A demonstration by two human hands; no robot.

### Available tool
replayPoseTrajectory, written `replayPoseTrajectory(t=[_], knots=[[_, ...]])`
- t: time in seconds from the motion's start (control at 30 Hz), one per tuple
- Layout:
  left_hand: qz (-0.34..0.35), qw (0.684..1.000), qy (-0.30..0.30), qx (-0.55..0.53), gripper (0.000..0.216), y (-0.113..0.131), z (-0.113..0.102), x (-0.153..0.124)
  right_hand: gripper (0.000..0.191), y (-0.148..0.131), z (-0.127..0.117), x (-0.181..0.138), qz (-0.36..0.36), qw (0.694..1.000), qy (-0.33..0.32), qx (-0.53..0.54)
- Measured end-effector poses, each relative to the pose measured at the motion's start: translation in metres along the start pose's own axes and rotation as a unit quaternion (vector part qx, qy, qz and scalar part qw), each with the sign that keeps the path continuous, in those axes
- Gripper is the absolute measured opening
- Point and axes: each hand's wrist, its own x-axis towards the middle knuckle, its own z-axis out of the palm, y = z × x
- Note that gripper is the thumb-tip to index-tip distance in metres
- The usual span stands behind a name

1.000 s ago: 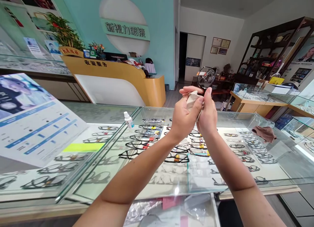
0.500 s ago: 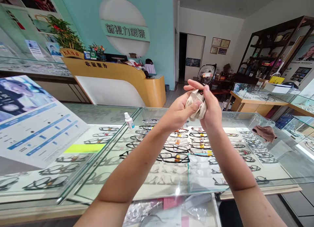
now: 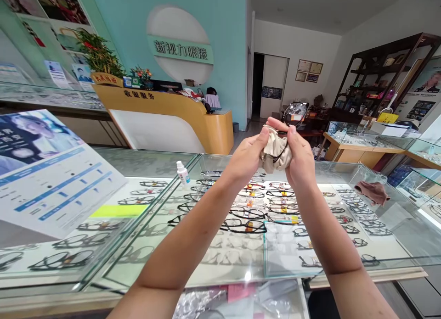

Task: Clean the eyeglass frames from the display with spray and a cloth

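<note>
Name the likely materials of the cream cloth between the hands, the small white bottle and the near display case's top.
Cream cloth: soft, matte fabric, judging by its loose folds; fibre unclear.
Small white bottle: probably smooth plastic, from its opaque white look.
Display case top: clear, glossy glass most likely, being see-through with greenish edges and a bright reflection.

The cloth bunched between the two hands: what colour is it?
The cloth is pale cream or beige; it shows in the head view.
</note>
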Motion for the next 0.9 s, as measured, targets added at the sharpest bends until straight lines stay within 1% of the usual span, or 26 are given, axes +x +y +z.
replayPoseTrajectory(t=[0.07,0.13,0.2,0.27,0.33,0.4,0.57,0.63,0.73,0.9], knots=[[0.001,1.000,0.018,0.001,0.068,0.005,-0.006,0.002,0.058,-0.006,-0.006,0.003,0.000,1.000,0.006,-0.018],[0.013,0.999,0.047,0.006,0.070,0.009,-0.013,0.004,0.056,-0.013,-0.013,0.005,-0.006,0.999,0.003,-0.034],[0.030,0.997,0.077,0.012,0.073,0.014,-0.021,0.006,0.051,-0.019,-0.019,0.007,-0.006,0.999,-0.023,-0.049],[0.041,0.994,0.094,0.019,0.074,0.017,-0.027,0.007,0.047,-0.020,-0.025,0.008,0.006,0.996,-0.066,-0.059],[0.042,0.994,0.099,0.029,0.075,0.020,-0.031,0.006,0.047,-0.019,-0.028,0.009,0.017,0.991,-0.110,-0.069],[0.036,0.994,0.097,0.044,0.074,0.021,-0.033,0.005,0.047,-0.018,-0.028,0.009,0.017,0.987,-0.140,-0.083],[0.036,0.990,0.097,0.093,0.071,0.017,-0.041,0.003,0.050,-0.022,-0.021,0.005,-0.007,0.981,-0.129,-0.148],[0.039,0.990,0.091,0.104,0.070,0.015,-0.044,0.004,0.053,-0.023,-0.020,0.005,-0.006,0.976,-0.155,-0.151],[0.037,0.991,0.085,0.093,0.070,0.013,-0.044,0.006,0.054,-0.019,-0.020,0.007,0.000,0.972,-0.190,-0.140],[0.026,0.994,0.094,0.048,0.072,0.017,-0.040,0.007,0.057,-0.012,-0.017,0.009,0.022,0.972,-0.199,-0.127]])
